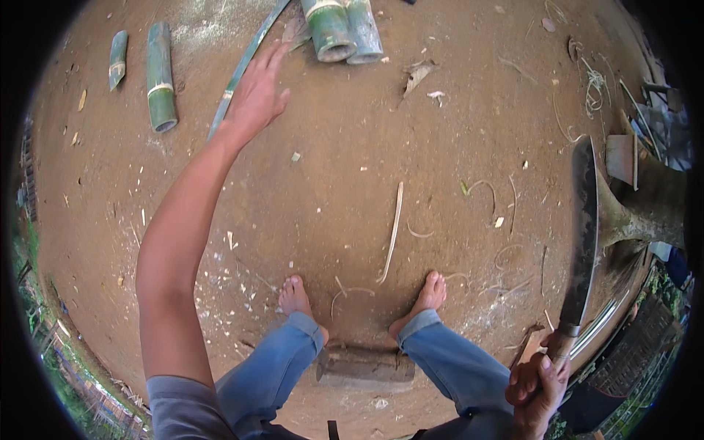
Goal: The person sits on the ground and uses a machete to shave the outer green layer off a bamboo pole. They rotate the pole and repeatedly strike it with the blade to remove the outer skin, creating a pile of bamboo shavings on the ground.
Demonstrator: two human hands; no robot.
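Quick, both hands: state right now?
Left hand: open at the long green bamboo strip; contact unclear.
Right hand: closed, holding the long dark-bladed, wood-handled machete.

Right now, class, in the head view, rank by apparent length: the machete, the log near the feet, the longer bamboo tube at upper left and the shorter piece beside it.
1. Machete, clearly longest, though probably helped by being nearer the camera.
2. Longer bamboo tube and log: too alike to rank.
3. Shorter piece.

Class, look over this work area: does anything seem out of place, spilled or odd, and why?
Pale strips and chips litter the dirt ground in no order, which looks untidy. Also odd, perhaps: the feet are bare, though the right hand holds a large knife.
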